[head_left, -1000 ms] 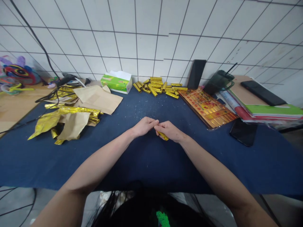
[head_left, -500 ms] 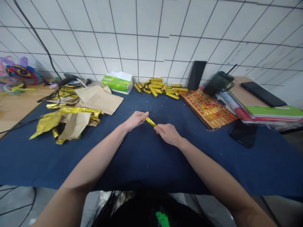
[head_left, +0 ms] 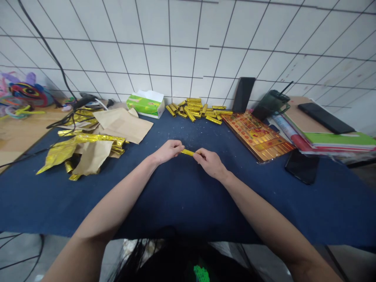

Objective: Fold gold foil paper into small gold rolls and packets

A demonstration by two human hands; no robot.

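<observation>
Head view: a white tiled wall (head_left: 155, 23) rises behind a table spread with a blue cloth (head_left: 185, 203). Left of the green tissue pack (head_left: 145, 105) and nearer you lies a heap of crumpled gold foil (head_left: 55, 154) and brown paper (head_left: 123, 123). Well to the right of the tissue pack is a red-and-gold printed packet (head_left: 258, 137). Just to the right of the tissue pack, along the foot of the wall, loose gold tubes (head_left: 194, 107) lie in a jumbled pile.

Your left hand (head_left: 169, 150) and right hand (head_left: 211, 162) are on your side of the tissue pack, a little to its right. Between them you have a slim gold foil tube (head_left: 187, 152), held crosswise. Each hand is closed in a thumb-and-finger pinch at one end, with only the middle of the tube bare. Your fingers hide both ends, and I cannot tell how hard you press.

You seem to be working the tube from its two ends. A light, even pinch should suit it, since thin foil probably creases or flattens easily. Turn both ends together, so that it does not twist, and hold the two hands in line, so that it does not bend.
</observation>
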